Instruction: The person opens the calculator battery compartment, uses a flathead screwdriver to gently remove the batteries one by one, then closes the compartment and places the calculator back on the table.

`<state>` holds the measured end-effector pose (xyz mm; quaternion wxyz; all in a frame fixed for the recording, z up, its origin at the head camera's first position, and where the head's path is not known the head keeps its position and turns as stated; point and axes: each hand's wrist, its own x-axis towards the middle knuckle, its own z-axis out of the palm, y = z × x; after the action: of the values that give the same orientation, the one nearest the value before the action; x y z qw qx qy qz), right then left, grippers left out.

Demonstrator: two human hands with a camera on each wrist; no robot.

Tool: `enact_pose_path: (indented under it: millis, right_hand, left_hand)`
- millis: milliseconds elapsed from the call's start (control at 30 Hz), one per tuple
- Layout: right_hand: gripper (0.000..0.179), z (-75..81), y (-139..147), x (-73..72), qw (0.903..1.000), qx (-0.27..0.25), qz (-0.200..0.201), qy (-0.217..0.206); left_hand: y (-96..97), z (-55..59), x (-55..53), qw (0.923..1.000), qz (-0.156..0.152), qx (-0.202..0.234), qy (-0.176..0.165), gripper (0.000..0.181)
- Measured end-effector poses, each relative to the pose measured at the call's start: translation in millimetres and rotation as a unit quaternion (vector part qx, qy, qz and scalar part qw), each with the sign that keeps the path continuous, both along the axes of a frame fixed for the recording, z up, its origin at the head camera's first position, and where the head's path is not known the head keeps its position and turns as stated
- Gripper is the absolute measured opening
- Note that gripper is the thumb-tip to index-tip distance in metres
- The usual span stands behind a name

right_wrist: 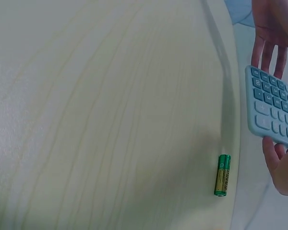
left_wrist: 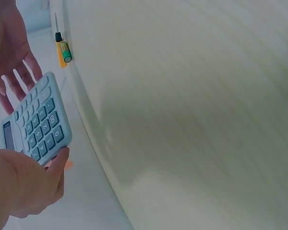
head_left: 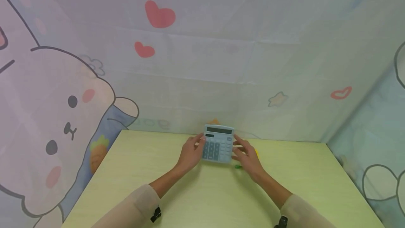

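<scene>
A pale blue calculator (head_left: 218,143) stands tilted up above the far part of the table, its keys and dark display facing me. My left hand (head_left: 190,152) grips its left edge, thumb at the front and fingers partly hidden behind. At the opposite edge, my right hand (head_left: 248,157) holds it with spread fingers; in the left wrist view, the fingers of that right hand (left_wrist: 12,52) reach to the calculator's far side. Below the right hand, a green battery (right_wrist: 222,175) lies on the table. Beside the battery is a screwdriver with a yellow and black handle (left_wrist: 60,50).
The light wooden table (head_left: 142,171) ends at a back edge just behind the calculator. A printed cloth (head_left: 205,62) with hearts and a large rabbit hangs behind and to the left. More of this cloth hangs on the right.
</scene>
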<state>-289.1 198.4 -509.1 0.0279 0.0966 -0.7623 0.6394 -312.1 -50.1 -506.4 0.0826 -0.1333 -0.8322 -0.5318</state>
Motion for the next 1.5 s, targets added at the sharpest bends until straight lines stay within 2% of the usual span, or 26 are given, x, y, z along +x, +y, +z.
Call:
enact_pose_path:
  millis: [300, 467, 800, 1067, 1200, 1500]
  right_hand:
    - [0.058, 5.1, -4, 4.0, 0.9998, 0.009, -0.007, -0.019]
    - [0.056, 2.5, -4, 4.2, 0.9994, 0.005, -0.015, -0.032]
    - [0.052, -4.0, -7, -5.7, 0.9953, 0.024, -0.030, -0.089]
    - [0.048, -4.3, -7, -11.6, 0.9883, 0.035, -0.043, -0.142]
    - [0.046, -3.9, -8, -10.6, 0.9863, 0.046, -0.049, -0.151]
    - [0.047, -1.2, -11, -5.3, 0.9853, 0.057, -0.040, -0.156]
  left_hand:
    - [4.1, 1.6, -2.1, 0.9999, 0.004, -0.008, 0.005, 0.054]
    - [7.1, -0.1, -2.7, 0.9998, 0.010, -0.013, -0.008, 0.057]
    - [8.4, -1.8, -6.3, 0.9965, 0.024, -0.041, -0.069, 0.056]
    - [6.8, -1.2, -6.8, 0.9907, 0.014, -0.016, -0.135, 0.059]
    - [7.2, -4.6, -9.3, 0.9872, 0.020, -0.025, -0.156, 0.059]
    - [3.0, -10.6, -13.3, 0.9819, 0.031, -0.044, -0.181, 0.066]
